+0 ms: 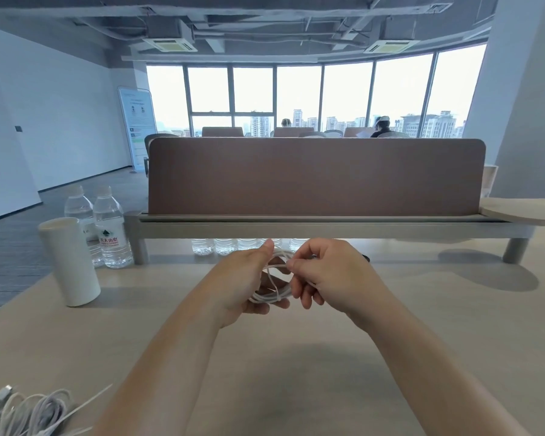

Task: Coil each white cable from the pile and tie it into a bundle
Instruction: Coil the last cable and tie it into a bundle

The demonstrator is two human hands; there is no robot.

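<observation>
Above the middle of the desk, my left hand (247, 280) holds a coiled white cable (272, 294), fingers curled under the loops and thumb up at the top. My right hand (323, 273) pinches a strand at the coil's upper right side between thumb and forefinger. The loops hang between both hands, partly hidden by my fingers. A pile of white cables (26, 415) with a plug end lies at the desk's near left corner, cut off by the frame's edge.
A white cylindrical cup (70, 261) stands at the left of the light wooden desk (390, 357), two water bottles (109, 228) behind it. A brown divider panel (315, 176) on a grey rail crosses the back; more bottles (224, 246) stand under it.
</observation>
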